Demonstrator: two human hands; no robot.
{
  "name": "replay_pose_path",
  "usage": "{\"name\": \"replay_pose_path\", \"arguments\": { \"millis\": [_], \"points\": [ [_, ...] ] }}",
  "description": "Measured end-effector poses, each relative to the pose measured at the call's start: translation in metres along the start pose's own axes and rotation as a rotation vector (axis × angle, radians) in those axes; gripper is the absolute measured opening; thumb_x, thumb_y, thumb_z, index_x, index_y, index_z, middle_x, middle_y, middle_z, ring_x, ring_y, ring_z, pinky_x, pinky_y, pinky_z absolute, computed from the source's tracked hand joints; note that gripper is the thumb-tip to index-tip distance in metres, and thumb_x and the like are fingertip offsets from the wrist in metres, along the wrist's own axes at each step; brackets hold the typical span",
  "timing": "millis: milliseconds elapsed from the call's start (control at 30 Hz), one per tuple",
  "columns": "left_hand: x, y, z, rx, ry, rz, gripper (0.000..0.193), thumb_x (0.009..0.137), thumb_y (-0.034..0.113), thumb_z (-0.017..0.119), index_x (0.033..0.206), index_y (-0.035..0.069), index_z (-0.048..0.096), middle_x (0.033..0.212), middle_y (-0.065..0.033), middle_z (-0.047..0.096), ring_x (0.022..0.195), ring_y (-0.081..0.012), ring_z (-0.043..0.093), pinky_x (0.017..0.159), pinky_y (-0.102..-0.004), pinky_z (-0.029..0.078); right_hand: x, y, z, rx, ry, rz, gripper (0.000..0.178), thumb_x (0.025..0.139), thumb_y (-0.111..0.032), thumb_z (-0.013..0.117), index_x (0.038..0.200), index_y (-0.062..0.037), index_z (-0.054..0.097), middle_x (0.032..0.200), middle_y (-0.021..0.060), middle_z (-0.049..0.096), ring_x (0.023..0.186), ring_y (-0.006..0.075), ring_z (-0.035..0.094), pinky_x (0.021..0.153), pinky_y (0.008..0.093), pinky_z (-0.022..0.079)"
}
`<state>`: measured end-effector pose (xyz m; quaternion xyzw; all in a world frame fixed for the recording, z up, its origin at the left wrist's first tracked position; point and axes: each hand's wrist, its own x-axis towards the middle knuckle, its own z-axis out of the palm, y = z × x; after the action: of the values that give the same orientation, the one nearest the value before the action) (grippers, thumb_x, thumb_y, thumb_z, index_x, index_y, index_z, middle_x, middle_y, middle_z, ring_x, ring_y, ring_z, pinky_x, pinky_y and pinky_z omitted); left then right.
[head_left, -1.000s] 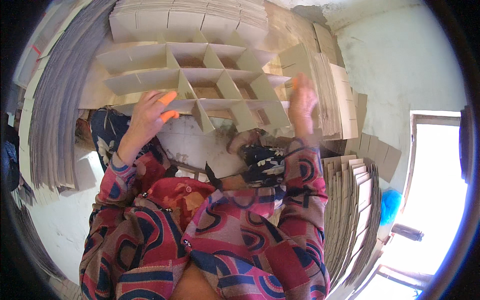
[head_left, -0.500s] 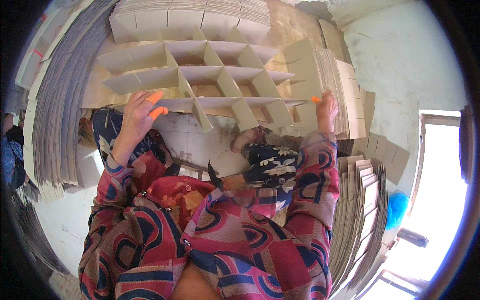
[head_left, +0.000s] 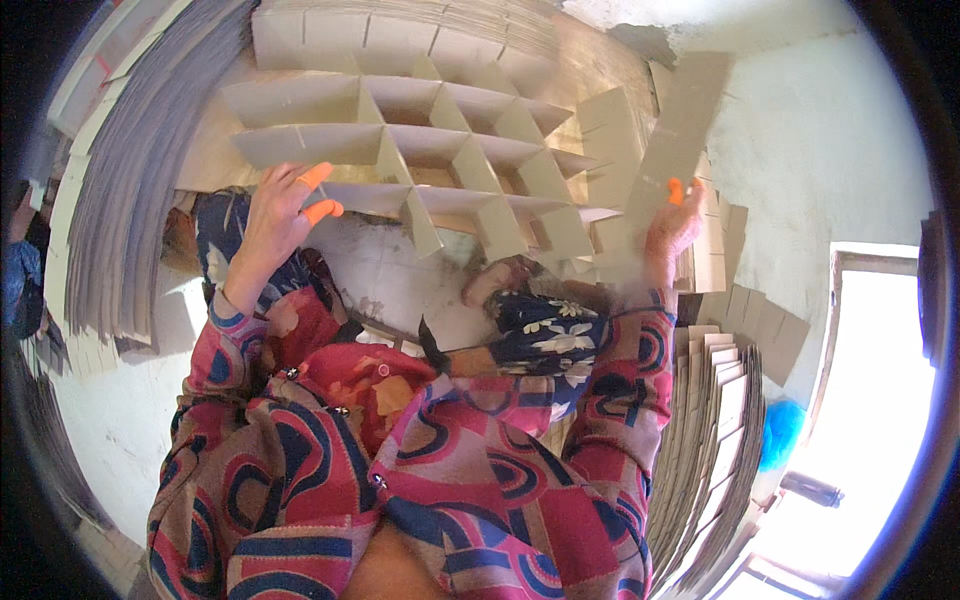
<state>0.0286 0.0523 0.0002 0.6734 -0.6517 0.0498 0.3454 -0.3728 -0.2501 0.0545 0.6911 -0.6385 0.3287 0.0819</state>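
Observation:
A grid of interlocked cardboard strips, a box divider (head_left: 432, 150), stands on the board in front of me. My left hand (head_left: 272, 222), with orange covers on thumb and forefinger, grips the left end of its nearest strip. My right hand (head_left: 674, 232), also with orange on its fingers, holds a loose cardboard strip (head_left: 682, 115), tilted up and slightly blurred. This strip rises beside the divider's right end, in front of a stack of slotted cardboard strips (head_left: 606, 135).
More slotted strips (head_left: 400, 42) are stacked behind the divider. A tall bank of cardboard (head_left: 150, 190) stands at left, and another stack (head_left: 705, 430) at lower right. A blue bag (head_left: 783, 434) lies near the bright doorway (head_left: 880, 360). Wooden board (head_left: 205, 160) shows beneath the divider.
My right hand has lifted a cardboard strip up from the stack at right. In the picture, the divider and my left hand sit slightly farther right.

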Motion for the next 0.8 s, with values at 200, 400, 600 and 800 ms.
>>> {"name": "replay_pose_path", "arguments": {
  "millis": [200,400,600,800],
  "points": [
    [-0.012,-0.014,-0.016,0.087,-0.059,-0.092,0.056,0.064,0.025,0.076,0.114,0.006,0.060,0.103,-0.0132,0.062,0.102,-0.0309,0.053,0.090,-0.0404,0.040,-0.029,-0.119,-0.039,0.564,-0.122,-0.282,0.054,0.085,-0.011,0.064,0.134,-0.0030,0.044,0.102,0.0124,0.067,0.084,0.0150,0.064,0.071,0.0309,0.051],
    [-0.029,-0.046,-0.001,-0.001,-0.037,-0.066,0.033,0.070,0.013,0.069,0.101,0.005,0.063,0.085,-0.0075,0.063,0.085,-0.0263,0.055,0.078,-0.0368,0.041,-0.101,-0.227,-0.056,0.930,-0.732,-0.367,0.051,0.088,-0.007,0.058,0.134,0.0060,0.040,0.109,0.0106,0.055,0.093,0.0124,0.053,0.080,0.0241,0.047],
    [-0.023,-0.038,0.003,-0.081,0.017,-0.041,0.016,0.068,0.003,0.061,0.083,0.006,0.060,0.070,-0.0032,0.059,0.071,-0.0235,0.053,0.072,-0.0347,0.039,-0.136,-0.270,-0.029,0.777,-0.670,-0.561,0.051,0.080,-0.007,0.068,0.127,-0.0002,0.050,0.060,0.0221,0.049,0.047,0.0270,0.043,0.047,0.0322,0.041],
    [-0.025,-0.041,0.002,-0.091,0.030,-0.022,0.017,0.067,0.001,0.060,0.083,0.005,0.059,0.071,-0.0039,0.059,0.072,-0.0239,0.055,0.072,-0.0345,0.040,-0.136,-0.291,-0.027,0.682,-0.647,-0.676,0.050,0.080,-0.005,0.066,0.126,0.0024,0.049,0.059,0.0228,0.049,0.046,0.0303,0.046,0.047,0.0335,0.042]
  ]
}}
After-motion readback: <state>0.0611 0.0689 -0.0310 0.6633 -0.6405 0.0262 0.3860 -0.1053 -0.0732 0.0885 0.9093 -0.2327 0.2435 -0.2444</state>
